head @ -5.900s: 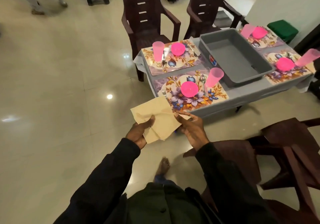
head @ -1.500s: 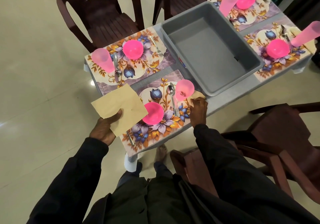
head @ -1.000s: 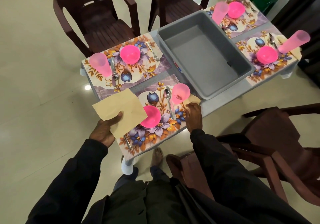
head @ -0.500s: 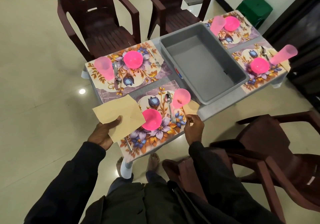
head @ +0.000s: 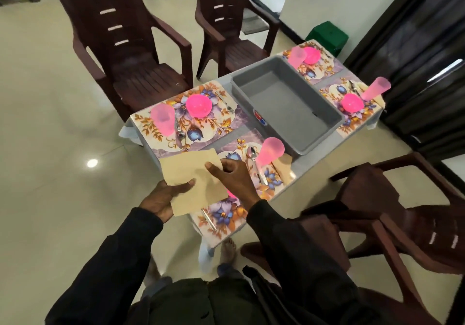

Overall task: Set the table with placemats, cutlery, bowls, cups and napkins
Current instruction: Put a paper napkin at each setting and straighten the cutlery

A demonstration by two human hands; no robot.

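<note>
Floral placemats [head: 221, 126] cover the table [head: 314, 149] before you. Your left hand [head: 161, 196] pinches the tan napkin [head: 191, 171]; your right hand [head: 234, 181] grips its right side.

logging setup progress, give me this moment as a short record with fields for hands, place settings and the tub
left hand: grips beige paper napkins from below
right hand: pinches the napkins' upper right edge
near setting: floral placemat, translucent pink plastic cup, metal spoon, folded beige napkin laid beside the cup
far-left setting: round pink plastic bowl, pale pink cup, metal fork, second spoon; no napkin visible
tub: grey rectangular plastic tub at table centre, nothing seen inside
likely next: napkin to far-left setting
</note>
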